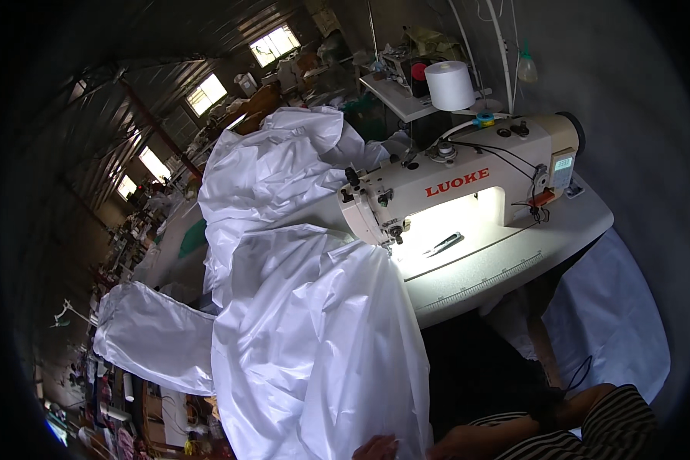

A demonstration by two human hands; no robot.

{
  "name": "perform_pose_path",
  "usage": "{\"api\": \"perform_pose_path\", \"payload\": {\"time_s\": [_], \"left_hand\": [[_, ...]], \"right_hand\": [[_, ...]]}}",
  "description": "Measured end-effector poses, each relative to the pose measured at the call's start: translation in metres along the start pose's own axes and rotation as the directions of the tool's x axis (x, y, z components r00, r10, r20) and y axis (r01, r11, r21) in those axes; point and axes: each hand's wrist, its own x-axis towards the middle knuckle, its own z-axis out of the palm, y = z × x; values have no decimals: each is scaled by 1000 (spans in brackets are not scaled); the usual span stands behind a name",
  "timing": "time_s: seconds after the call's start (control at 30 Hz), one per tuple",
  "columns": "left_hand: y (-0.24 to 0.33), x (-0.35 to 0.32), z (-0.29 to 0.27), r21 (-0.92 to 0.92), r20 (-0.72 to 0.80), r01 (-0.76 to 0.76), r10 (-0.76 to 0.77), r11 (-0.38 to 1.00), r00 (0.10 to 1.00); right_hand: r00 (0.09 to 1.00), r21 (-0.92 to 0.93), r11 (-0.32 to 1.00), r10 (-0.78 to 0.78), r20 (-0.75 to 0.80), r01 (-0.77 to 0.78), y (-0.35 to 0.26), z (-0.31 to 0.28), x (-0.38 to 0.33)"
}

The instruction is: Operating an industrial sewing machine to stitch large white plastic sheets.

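Note:
White shiny cloth [314,322] hangs in big folds over the front left of the sewing machine's table and runs down to the lower edge. There my left hand [376,448] shows its bent knuckles against the cloth, closed on it. Just right of it, beside the cloth's edge, lies my right hand [464,443]; the lower edge cuts off its fingers. A striped sleeve [617,422] covers part of the right arm. The white sewing machine [425,201] stands beyond, its lamp lit. Small thread snips [443,244] rest on its bed.
A white thread cone [449,86] stands behind the machine. More white cloth [609,307] hangs below the table's right end. At the left, a cloth piece [153,333] sticks out over a cluttered workshop floor. A grey wall [629,100] bounds the right side.

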Motion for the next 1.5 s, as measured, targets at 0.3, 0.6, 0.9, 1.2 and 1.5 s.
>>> {"api": "perform_pose_path", "payload": {"time_s": [0.3, 0.6, 0.9, 1.2, 1.5], "left_hand": [[8, 9, 32, -87, 252, 64, -40, 994, 967], [7, 7, 36, 0, 234, -13, 13, 1000, 972], [14, 0, 44, -105, 149, 113, -97, 988, 984], [8, -2, 52, -412, 361, 470, -334, 780, 871], [16, 36, 63, 120, 123, -478, 464, 870, 877]], "right_hand": [[966, -239, 936, 255, -51, -260, -6, -24, -24], [960, -236, 962, 69, -270, -135, 28, 13, -18], [973, -264, 963, -113, -200, 58, 30, 27, -27], [971, -631, 758, -239, -31, 166, 33, 28, -30], [783, 905, 413, 595, -180, -105, 103, -13, 40]]}}
